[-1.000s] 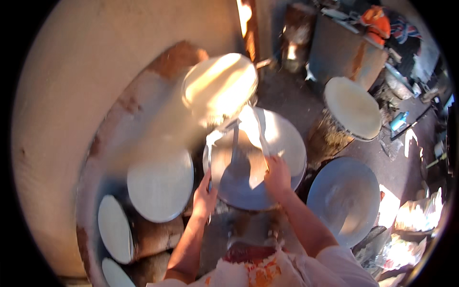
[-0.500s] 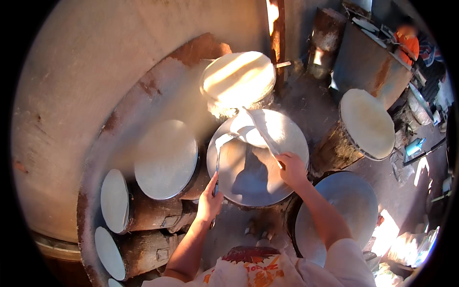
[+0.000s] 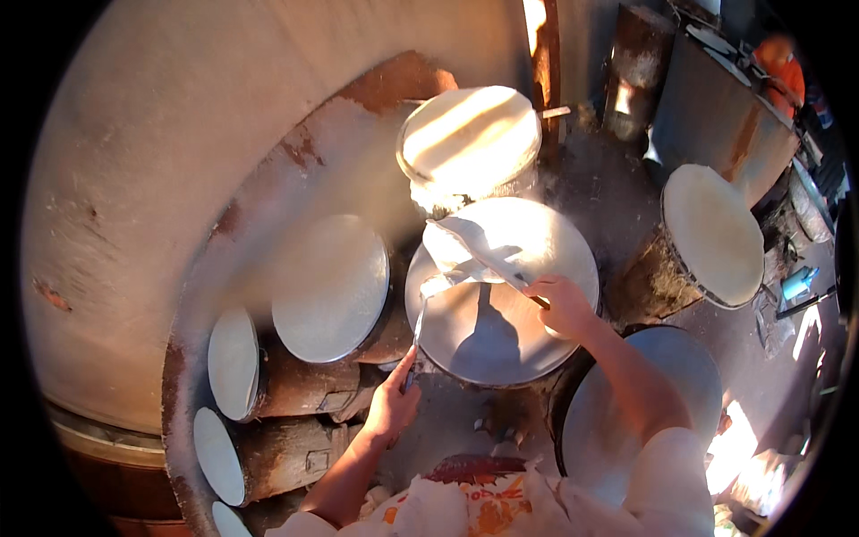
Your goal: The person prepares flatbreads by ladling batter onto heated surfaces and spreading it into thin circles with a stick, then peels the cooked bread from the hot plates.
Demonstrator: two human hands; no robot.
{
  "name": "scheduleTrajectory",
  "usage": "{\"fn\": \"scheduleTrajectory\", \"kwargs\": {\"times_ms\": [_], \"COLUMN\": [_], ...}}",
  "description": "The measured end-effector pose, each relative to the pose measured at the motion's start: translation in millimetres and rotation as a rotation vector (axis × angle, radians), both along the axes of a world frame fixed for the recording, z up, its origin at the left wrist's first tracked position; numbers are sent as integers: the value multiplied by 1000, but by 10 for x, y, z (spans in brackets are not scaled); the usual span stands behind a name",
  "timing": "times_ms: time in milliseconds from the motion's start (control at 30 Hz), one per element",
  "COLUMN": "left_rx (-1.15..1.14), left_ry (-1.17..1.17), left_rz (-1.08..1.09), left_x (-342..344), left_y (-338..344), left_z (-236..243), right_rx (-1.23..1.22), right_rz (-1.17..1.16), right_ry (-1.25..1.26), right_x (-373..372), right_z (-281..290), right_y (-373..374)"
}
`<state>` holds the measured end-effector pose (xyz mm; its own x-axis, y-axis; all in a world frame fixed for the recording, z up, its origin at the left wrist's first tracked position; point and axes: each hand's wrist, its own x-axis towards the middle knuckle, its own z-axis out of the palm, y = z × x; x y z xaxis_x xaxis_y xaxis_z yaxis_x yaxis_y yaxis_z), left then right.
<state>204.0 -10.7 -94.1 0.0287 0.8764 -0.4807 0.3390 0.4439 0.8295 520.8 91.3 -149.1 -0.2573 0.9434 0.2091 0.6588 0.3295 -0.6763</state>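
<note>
My left hand is closed around the dark handle of a thin metal tool, like a spatula or ladle, with a white-coated tip. In my right hand is the handle of a broad whitish paddle-like tool, which slants up and left. The heads of both tools meet above a large round metal plate. Whether they touch the plate, I cannot tell. A dark shadow falls on the plate's near half. Batter or dough seems to coat the tools, though bright light blurs its detail.
Round drums surround me. A pale-topped one stands beyond the plate, another at right, and a bare grey disc near my right arm. Several more discs line the left by a curved wall. A person in orange is far right.
The view has shifted, so the surroundings sit further right. Both tools have come lower and closer together over the plate, the paddle-like tool now tilting more flatly.
</note>
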Motion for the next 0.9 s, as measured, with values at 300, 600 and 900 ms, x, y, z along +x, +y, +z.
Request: {"fn": "scheduleTrajectory", "kwargs": {"times_ms": [300, 600, 900], "left_rx": [-39, 69, 32], "left_ry": [148, 152, 98], "left_rz": [-45, 89, 80], "left_x": [-135, -416, -387], "left_y": [-212, -187, -135], "left_z": [217, 299, 213], "right_rx": [58, -77, -162], "right_rz": [5, 199, -173], "right_ry": [-35, 136, 123], "right_x": [310, 431, 796], "right_z": [30, -17, 118], "right_y": [292, 255, -303]}}
